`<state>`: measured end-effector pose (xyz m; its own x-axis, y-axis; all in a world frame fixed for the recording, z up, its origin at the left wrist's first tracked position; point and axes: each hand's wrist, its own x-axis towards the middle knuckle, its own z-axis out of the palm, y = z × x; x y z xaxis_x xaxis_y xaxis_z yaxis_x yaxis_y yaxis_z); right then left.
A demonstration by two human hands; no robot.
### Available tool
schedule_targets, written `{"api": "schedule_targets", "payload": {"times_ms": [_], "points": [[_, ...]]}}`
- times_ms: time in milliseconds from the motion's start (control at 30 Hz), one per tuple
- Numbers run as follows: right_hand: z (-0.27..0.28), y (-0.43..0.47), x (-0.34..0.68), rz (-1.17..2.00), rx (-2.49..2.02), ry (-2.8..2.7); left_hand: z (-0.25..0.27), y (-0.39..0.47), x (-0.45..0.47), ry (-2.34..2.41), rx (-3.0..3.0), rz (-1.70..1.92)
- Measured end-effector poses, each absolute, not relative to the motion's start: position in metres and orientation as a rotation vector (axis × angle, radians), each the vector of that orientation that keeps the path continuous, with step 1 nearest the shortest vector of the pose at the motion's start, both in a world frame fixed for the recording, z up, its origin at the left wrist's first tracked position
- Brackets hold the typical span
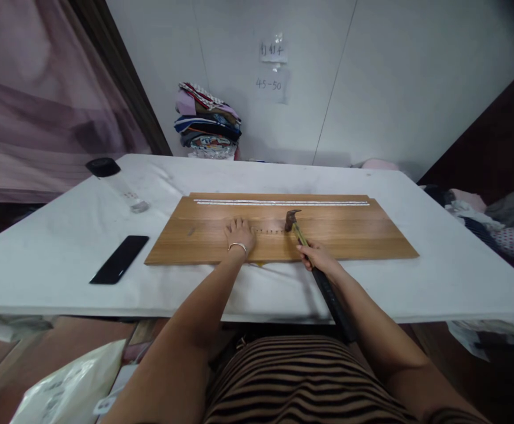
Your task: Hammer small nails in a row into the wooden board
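A wooden board [349, 232] lies flat on the white table [62, 235]. My left hand [238, 234] rests palm down on the board, fingers spread, a bracelet on the wrist. My right hand [316, 256] grips the handle of a hammer [299, 229] near the board's front edge. The hammer's metal head [291, 218] sits just above the right end of a short row of small nails [268, 231] in the board. A long white strip [283, 202] runs along the board's far side.
A black phone [119, 258] lies left of the board. A clear bottle with a black cap [115, 179] lies on its side at the far left. Folded fabrics [207, 123] are stacked against the wall. Bags sit on the floor at lower left.
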<state>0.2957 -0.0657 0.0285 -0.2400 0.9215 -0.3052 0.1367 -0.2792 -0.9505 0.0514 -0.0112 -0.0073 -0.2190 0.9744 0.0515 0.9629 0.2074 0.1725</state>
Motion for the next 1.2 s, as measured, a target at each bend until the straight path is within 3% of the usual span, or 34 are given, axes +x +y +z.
{"api": "schedule_targets", "payload": {"times_ms": [1200], "points": [[0.0286, -0.0704, 0.2949, 1.584, -1.348, -1.324, -0.0040, -0.0128, 0.0525, 2.363, 1.911, 0.294]]}}
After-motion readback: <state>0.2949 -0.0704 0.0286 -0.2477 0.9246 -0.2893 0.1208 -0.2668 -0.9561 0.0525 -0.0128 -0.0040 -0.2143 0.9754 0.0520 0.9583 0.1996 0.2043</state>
